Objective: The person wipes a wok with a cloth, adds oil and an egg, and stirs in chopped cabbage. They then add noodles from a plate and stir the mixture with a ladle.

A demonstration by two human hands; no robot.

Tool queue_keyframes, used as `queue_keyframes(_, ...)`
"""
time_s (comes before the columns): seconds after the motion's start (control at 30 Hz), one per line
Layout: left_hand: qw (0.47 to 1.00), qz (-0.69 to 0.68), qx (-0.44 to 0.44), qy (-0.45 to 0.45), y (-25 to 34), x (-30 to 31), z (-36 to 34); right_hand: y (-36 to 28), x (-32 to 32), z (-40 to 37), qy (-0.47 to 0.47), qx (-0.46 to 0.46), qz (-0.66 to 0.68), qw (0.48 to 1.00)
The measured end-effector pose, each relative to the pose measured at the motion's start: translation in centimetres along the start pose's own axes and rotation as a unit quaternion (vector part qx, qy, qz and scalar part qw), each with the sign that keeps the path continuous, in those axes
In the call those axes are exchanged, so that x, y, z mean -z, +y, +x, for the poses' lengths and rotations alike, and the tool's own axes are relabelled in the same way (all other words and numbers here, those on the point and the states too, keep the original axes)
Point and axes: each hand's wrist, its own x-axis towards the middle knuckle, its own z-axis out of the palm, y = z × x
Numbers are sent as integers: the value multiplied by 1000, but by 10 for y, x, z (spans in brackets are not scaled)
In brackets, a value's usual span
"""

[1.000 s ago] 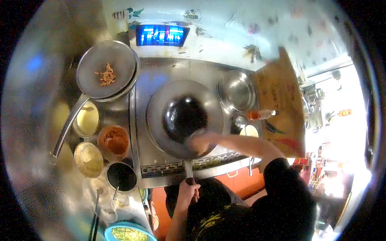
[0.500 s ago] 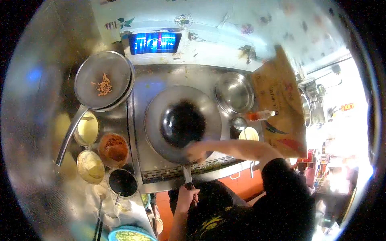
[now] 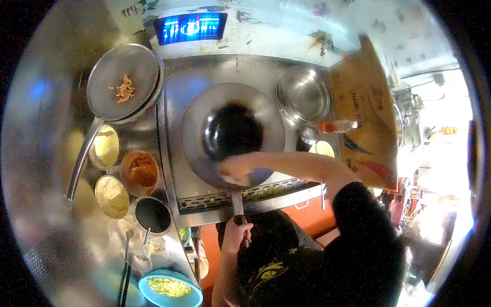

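My left hand (image 3: 237,235) is wrapped around the handle of a wok (image 3: 197,140) on the stove. The inside of the wok is dark and shiny at the bottom, with a grey upper wall. Reaching across from the right, my right hand (image 3: 243,166) is at the near inner wall of the wok, fingers curled downward. A pale, cloth-like wad (image 3: 238,179) shows under those fingers, blurred and partly hidden.
Left of the stove are a strainer (image 3: 115,105) holding brown pieces, a tub of red-brown seasoning (image 3: 139,174), a dark liquid container (image 3: 153,216) and a blue bowl (image 3: 146,294). On the right stand a steel pot (image 3: 303,94), a bottle (image 3: 337,126) and cardboard (image 3: 365,107).
My right hand has shifted left along the wok's near inner wall, and the pale wad now shows. My left hand keeps hold of the handle. The view has tilted slightly downward.
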Motion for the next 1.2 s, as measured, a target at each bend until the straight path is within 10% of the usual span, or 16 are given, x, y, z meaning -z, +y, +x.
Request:
queue_keyframes(0.2, 999, 36, 12, 13, 15, -12, -13, 83, 57, -26, 279, -256, -237, 895)
queue_keyframes(0.3, 1000, 16, -2, -22, -10, -6, -4, 53, -4, -45, 16, 39, -257, 966)
queue_keyframes(0.37, 999, 15, -6, -39, -11, -5, 7, -14, -2, -26, -12, 51, 52, 997)
queue_keyframes(0.43, 999, 8, 27, -23, 2, -8, -2, -40, 43, 11, 137, 81, 176, 971)
queue_keyframes(0.5, 999, 37, -18, 0, -7, -6, 5, -16, 95, 28, 271, 49, -18, 961)
queue_keyframes(0.6, 1000, 2, 26, 5, 2, -12, -4, 55, 127, -15, 461, -162, -101, 866)
queue_keyframes(0.77, 999, 5, -16, -31, -3, -5, 3, 35, -1, -97, 150, -410, -182, 881)
queue_keyframes(0.8, 999, 0, -23, -39, -9, -1, 7, 27, -25, -96, -13, -159, -287, 945)
queue_keyframes(0.93, 999, 12, -26, -27, -17, 8, 15, -38, 20, -4, 66, -11, 212, 975)
queue_keyframes(1.03, 999, 22, -31, 33, -10, -7, 11, 4, 58, 39, 390, -93, -20, 916)
queue_keyframes(1.1, 995, 53, -53, 66, 3, -21, -3, 36, 88, -2, 433, -265, 164, 846)
queue_keyframes(1.2, 999, 39, -13, 5, -7, -4, 4, 84, 29, -62, 316, -376, -204, 847)
